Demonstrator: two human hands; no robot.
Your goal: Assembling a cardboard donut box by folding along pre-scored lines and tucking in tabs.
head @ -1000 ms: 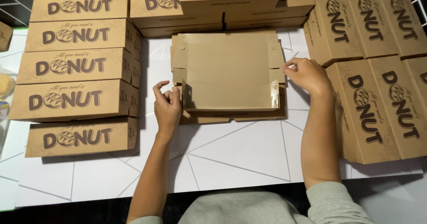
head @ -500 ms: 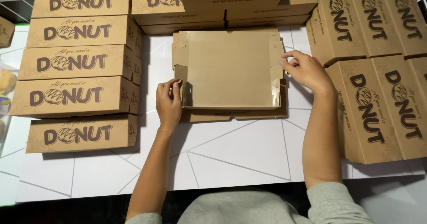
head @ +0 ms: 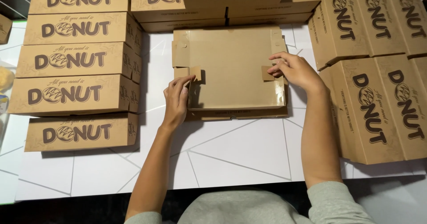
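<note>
In the head view, a flat unfolded cardboard box (head: 231, 68) lay on the white table (head: 231, 157), between the two hands; the left hand (head: 177, 100) pinched a small corner tab at the box's left edge, fingers curled on it; the right hand (head: 297, 70) gripped the matching tab at the right edge; stacks of finished brown boxes (head: 75, 68) stood just beside, left, right and behind.

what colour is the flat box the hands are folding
Plain kraft brown, unprinted inside, on the flat box; shows best in the head view.
</note>
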